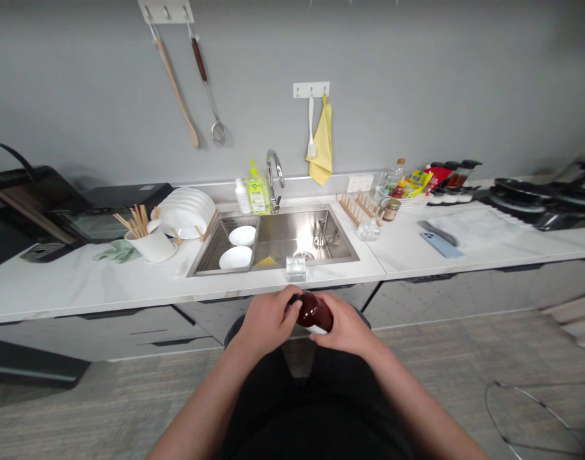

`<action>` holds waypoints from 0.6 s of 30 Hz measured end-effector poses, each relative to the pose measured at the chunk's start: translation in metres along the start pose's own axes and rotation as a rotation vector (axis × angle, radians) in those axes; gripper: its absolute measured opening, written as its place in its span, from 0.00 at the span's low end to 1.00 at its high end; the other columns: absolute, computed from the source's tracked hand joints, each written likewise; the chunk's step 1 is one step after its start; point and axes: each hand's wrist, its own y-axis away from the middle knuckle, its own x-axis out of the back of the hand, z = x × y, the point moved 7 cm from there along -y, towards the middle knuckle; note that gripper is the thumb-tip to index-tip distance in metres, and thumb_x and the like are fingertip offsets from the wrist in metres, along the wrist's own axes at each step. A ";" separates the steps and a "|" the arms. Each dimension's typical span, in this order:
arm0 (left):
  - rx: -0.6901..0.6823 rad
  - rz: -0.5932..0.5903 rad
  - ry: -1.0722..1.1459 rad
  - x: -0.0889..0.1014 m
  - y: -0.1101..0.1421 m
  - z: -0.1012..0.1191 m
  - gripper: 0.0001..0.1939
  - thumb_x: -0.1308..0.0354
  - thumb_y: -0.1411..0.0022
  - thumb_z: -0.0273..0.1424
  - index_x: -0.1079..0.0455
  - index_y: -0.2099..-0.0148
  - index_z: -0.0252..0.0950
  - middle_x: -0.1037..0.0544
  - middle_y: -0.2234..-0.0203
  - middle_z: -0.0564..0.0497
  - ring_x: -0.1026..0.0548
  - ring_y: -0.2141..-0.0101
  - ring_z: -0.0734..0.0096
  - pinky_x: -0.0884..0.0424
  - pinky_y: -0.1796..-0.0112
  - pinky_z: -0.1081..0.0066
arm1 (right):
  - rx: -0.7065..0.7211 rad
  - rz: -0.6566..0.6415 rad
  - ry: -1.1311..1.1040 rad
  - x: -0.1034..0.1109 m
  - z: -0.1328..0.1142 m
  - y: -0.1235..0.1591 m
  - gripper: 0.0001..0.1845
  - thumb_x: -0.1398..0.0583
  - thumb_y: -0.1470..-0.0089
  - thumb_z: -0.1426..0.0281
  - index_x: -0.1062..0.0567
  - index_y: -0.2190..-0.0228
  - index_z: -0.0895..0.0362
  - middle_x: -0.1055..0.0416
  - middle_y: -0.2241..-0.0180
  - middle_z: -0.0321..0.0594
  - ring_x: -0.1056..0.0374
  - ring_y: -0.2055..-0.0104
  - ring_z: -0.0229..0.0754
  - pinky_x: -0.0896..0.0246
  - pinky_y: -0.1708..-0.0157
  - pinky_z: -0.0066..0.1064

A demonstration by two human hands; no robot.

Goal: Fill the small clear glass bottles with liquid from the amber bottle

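Observation:
A dark brown bottle [316,310] with a white label is held in front of the counter's edge, tilted on its side. My right hand [344,324] wraps round its body. My left hand [272,319] is closed at the dark neck end, thumb and fingers pinching there; the cap itself is mostly hidden. Just beyond the bottle, a clear glass [296,268] stands on the counter's front rim by the sink [292,233]. Two white bowls [235,258] sit in the drain basket on the sink's left side, near a yellow sponge [266,261].
Behind the sink stand a faucet [273,172] and a green soap bottle [257,190]. White plates [184,211] and a utensil holder [153,244] are left. A wooden rack [359,209], condiment basket [412,202], phone [442,244] and black pans [522,195] are right.

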 end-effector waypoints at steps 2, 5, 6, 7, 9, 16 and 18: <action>0.014 0.010 -0.007 0.000 0.002 -0.004 0.14 0.49 0.17 0.40 0.23 0.42 0.45 0.12 0.65 0.49 0.13 0.64 0.55 0.29 0.61 0.62 | 0.029 -0.035 0.028 -0.002 -0.004 0.000 0.44 0.22 0.58 0.70 0.23 0.39 0.47 0.17 0.45 0.46 0.19 0.47 0.62 0.26 0.45 0.51; 0.029 0.009 -0.025 0.000 0.004 -0.009 0.16 0.50 0.16 0.42 0.22 0.47 0.45 0.12 0.65 0.47 0.13 0.64 0.54 0.30 0.62 0.62 | 0.037 -0.054 0.061 -0.006 -0.009 0.000 0.42 0.22 0.60 0.70 0.22 0.41 0.48 0.16 0.47 0.46 0.20 0.48 0.63 0.26 0.46 0.52; 0.028 0.002 -0.023 -0.001 0.004 -0.010 0.16 0.50 0.15 0.43 0.22 0.47 0.45 0.12 0.64 0.46 0.13 0.64 0.54 0.30 0.62 0.61 | 0.024 -0.043 0.063 -0.007 -0.009 -0.001 0.42 0.22 0.59 0.70 0.22 0.41 0.49 0.16 0.47 0.47 0.20 0.48 0.63 0.26 0.45 0.53; 0.023 -0.005 -0.019 -0.001 0.004 -0.010 0.16 0.50 0.16 0.43 0.22 0.46 0.45 0.11 0.64 0.46 0.13 0.63 0.54 0.30 0.62 0.61 | 0.012 -0.030 0.061 -0.007 -0.009 -0.001 0.42 0.22 0.59 0.71 0.22 0.40 0.49 0.16 0.47 0.47 0.20 0.48 0.63 0.26 0.45 0.53; 0.010 -0.016 0.003 -0.002 0.006 -0.009 0.15 0.48 0.16 0.43 0.22 0.44 0.45 0.11 0.63 0.47 0.14 0.63 0.54 0.30 0.61 0.61 | 0.002 -0.020 0.053 -0.010 -0.008 -0.001 0.43 0.22 0.58 0.70 0.23 0.39 0.50 0.17 0.46 0.48 0.20 0.47 0.64 0.26 0.44 0.54; 0.218 0.250 0.508 0.013 0.015 -0.061 0.23 0.48 0.17 0.51 0.21 0.55 0.42 0.20 0.69 0.50 0.23 0.68 0.63 0.30 0.64 0.64 | -0.033 0.015 -0.035 -0.013 0.012 0.003 0.47 0.19 0.56 0.65 0.23 0.35 0.46 0.18 0.39 0.50 0.19 0.41 0.67 0.26 0.38 0.59; 0.364 0.422 0.700 0.024 0.025 -0.107 0.23 0.45 0.21 0.54 0.20 0.52 0.40 0.28 0.72 0.53 0.31 0.73 0.67 0.36 0.70 0.67 | -0.071 0.033 -0.144 -0.010 0.030 0.006 0.48 0.18 0.52 0.59 0.25 0.33 0.46 0.19 0.36 0.51 0.20 0.37 0.69 0.26 0.36 0.61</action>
